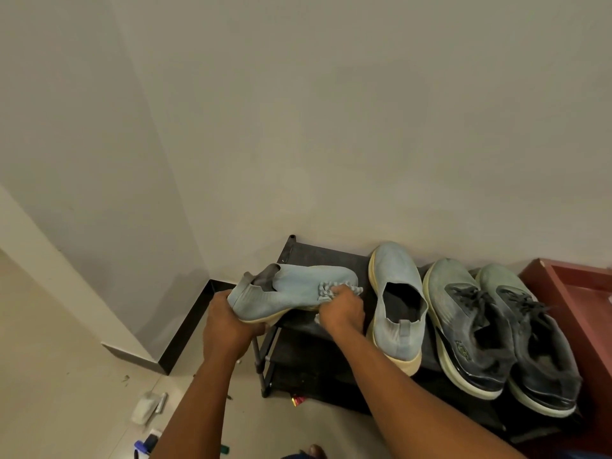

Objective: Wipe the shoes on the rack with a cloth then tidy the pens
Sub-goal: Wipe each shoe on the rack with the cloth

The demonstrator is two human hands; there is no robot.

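Just left of the frame's centre, the left hand (228,321) grips a light blue slip-on shoe (291,288) by its heel end, fingers curled under the cream sole, holding it on its side above the left end of the rack (318,260). The right hand (341,308) is clenched around a grey-blue cloth (326,289) and presses it against the shoe's toe part; a fold of the cloth shows above the knuckles and a small end hangs below the hand. The rack is black, with its top shelf running from centre to lower right and lower shelves visible beneath the left corner. On the top shelf, just right of the hands, stands the matching blue shoe (397,303), upright with its toe toward the wall. Right of it, side by side and touching each other, stand two dark grey laced sneakers (473,329) with pale soles. A red-brown piece of furniture (569,293) adjoins the rack at the right edge of the frame. In the lower left, on the pale floor (59,376), lie some pens (145,445) with blue and dark parts beside the left forearm, partly cut off by the frame's bottom edge, and a little above them a white crumpled object (145,407). A green item (225,449) lies between the forearms at the bottom.
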